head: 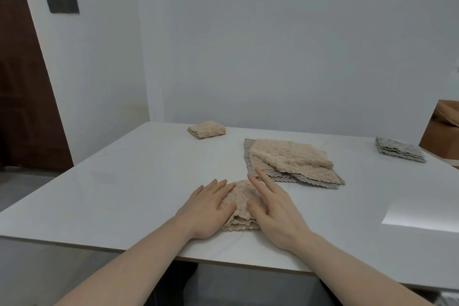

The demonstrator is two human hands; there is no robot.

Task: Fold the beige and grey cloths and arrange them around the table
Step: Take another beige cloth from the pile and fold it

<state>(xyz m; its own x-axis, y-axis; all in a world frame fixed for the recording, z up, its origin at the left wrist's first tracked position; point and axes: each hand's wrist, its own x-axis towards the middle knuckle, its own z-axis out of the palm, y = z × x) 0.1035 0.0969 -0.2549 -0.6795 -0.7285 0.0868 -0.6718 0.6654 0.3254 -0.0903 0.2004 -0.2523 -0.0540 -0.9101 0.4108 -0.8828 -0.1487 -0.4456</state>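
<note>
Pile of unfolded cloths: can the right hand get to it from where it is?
Probably yes. The right hand rests on the folded beige cloth, fingertips just short of the pile, with only bare table between.

White glossy table (124, 181) fills the foreground, a bright patch of reflected light (419, 213) on its right side. Plain white walls (285, 45) behind, meeting at a corner; dark rectangular plate (62, 3) on the left wall, dark brown wooden door (22, 97) at far left. Grey floor (22, 186) below the door, a brown box-like object (442, 131) at the right edge.
</note>
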